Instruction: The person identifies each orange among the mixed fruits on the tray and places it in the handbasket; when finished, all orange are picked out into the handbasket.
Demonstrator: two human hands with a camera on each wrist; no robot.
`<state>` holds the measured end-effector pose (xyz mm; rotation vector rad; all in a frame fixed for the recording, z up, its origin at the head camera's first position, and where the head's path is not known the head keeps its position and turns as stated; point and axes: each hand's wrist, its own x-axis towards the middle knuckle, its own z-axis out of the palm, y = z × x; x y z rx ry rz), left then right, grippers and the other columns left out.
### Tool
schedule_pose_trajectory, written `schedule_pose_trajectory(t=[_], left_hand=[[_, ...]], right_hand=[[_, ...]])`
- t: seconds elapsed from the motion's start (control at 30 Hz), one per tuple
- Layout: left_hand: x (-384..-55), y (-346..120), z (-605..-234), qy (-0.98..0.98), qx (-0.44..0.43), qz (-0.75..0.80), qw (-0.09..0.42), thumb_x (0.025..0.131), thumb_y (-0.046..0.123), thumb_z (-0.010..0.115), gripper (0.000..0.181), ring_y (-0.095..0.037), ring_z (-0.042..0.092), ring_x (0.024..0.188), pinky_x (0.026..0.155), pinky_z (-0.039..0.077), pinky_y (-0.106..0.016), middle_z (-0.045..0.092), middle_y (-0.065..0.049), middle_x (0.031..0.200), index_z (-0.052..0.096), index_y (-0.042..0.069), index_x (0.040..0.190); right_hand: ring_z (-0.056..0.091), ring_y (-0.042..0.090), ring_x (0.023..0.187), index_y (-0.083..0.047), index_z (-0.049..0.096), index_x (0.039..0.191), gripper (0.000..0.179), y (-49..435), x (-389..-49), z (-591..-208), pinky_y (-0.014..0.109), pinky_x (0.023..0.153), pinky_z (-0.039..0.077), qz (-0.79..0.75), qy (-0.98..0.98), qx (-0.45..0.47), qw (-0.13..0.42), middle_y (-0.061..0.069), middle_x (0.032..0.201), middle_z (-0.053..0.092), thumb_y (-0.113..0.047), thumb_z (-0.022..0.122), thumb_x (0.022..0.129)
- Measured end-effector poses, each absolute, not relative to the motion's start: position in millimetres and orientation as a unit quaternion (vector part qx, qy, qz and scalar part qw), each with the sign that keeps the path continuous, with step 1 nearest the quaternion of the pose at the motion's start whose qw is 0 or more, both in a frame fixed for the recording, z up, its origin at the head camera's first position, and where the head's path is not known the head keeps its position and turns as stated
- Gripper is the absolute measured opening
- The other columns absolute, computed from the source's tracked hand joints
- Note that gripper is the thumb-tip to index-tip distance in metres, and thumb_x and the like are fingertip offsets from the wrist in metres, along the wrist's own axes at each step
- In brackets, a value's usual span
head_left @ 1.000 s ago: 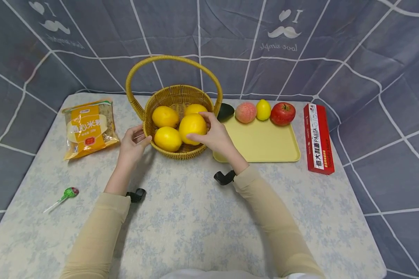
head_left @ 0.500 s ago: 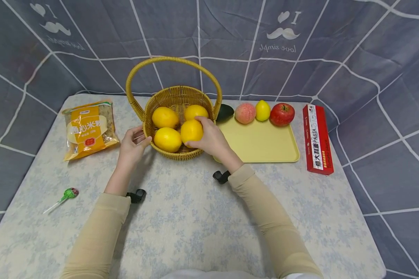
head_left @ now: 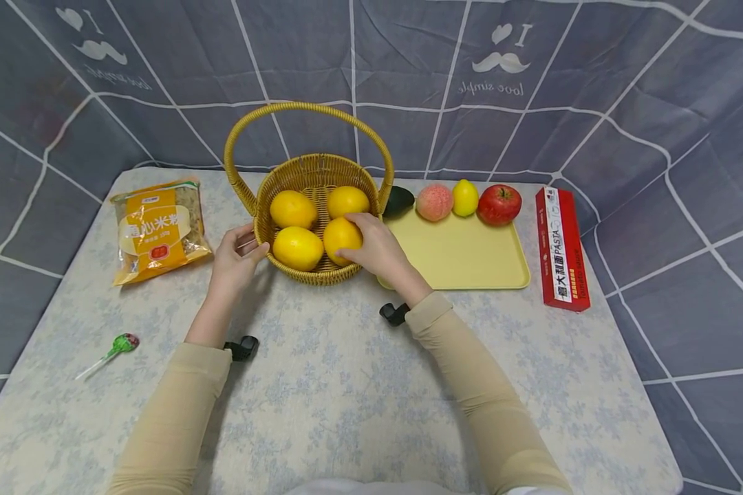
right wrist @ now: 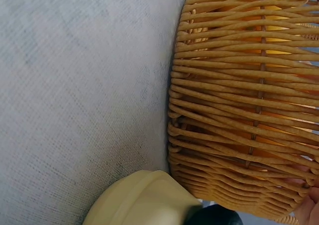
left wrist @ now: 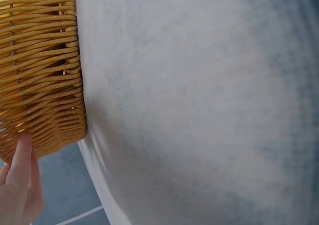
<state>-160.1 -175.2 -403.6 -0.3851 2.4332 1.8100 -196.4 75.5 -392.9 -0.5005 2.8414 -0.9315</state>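
Observation:
In the head view, a wicker basket (head_left: 323, 276) with a tall arched handle holds several golden-yellow fruits, among them an oval one (head_left: 298, 248) at the front left. My right hand (head_left: 380, 251) reaches over the right rim and grips a golden-yellow fruit (head_left: 342, 242) at the basket's front right, thumb in front and fingers behind. My left hand (head_left: 234, 260) holds the basket's left side, thumb at the rim and fingers against the outer wall. In the left wrist view, left fingers (left wrist: 22, 158) touch the weave. The basket wall (right wrist: 244, 100) hides most of the right hand in the right wrist view.
Right of the basket lies a yellow tray (head_left: 464, 254), with an avocado (head_left: 399, 202), a peach (head_left: 435, 202), a lemon (head_left: 465, 198) and a red apple (head_left: 499, 204) along its back. A red pasta box (head_left: 563, 247), an orange food bag (head_left: 159, 230) and a lollipop (head_left: 114, 350) lie farther out.
My right hand has lowered the golden-yellow fruit into the basket's front right, uncovering more of the fruit behind it. My left hand has stayed at the basket's left side.

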Motion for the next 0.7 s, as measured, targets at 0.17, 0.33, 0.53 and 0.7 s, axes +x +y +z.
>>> schedule_pose_trajectory(t=[0.17, 0.33, 0.53, 0.7], left_hand=[[-161.2, -173.9, -403.5, 0.797, -0.122, 0.59, 0.04, 0.101, 0.016, 0.055, 0.058, -0.03, 0.042, 0.14, 0.112, 0.044, -0.04, 0.038, -0.018, 0.151, 0.029, 0.005, 0.153], [-162.9, -173.8, -404.5, 0.799, -0.117, 0.589, 0.045, 0.102, 0.016, 0.054, 0.059, -0.029, 0.042, 0.14, 0.113, 0.043, -0.04, 0.038, -0.019, 0.151, 0.028, 0.005, 0.153], [-162.8, -173.8, -405.6, 0.808, -0.116, 0.574, 0.057, 0.102, 0.018, 0.054, 0.06, -0.029, 0.042, 0.14, 0.112, 0.044, -0.04, 0.038, -0.018, 0.151, 0.027, 0.007, 0.154], [-158.7, -176.2, -399.7, 0.812, -0.107, 0.568, 0.074, 0.103, 0.027, 0.052, 0.064, -0.031, 0.039, 0.142, 0.113, 0.043, -0.043, 0.035, -0.017, 0.155, 0.023, 0.007, 0.156]], right_hand=[[0.044, 0.027, 0.136, -0.008, 0.047, 0.145, 0.068, 78.7, -196.8, -394.1, 0.041, 0.116, 0.038, -0.329, 0.928, -0.168, 0.057, 0.012, 0.147, 0.047, -0.03, 0.075, 0.088], [0.041, 0.027, 0.138, -0.008, 0.046, 0.146, 0.066, 84.4, -197.5, -393.5, 0.04, 0.118, 0.036, -0.348, 0.919, -0.172, 0.064, 0.012, 0.149, 0.044, -0.03, 0.073, 0.09], [0.047, 0.027, 0.133, -0.012, 0.047, 0.145, 0.061, 93.8, -192.4, -392.6, 0.04, 0.112, 0.042, -0.396, 0.902, -0.157, 0.069, 0.009, 0.147, 0.046, -0.03, 0.071, 0.092], [0.052, 0.028, 0.129, -0.008, 0.053, 0.14, 0.05, 106.7, -184.9, -390.7, 0.038, 0.107, 0.049, -0.481, 0.863, -0.148, 0.053, 0.009, 0.14, 0.054, -0.021, 0.068, 0.094]])
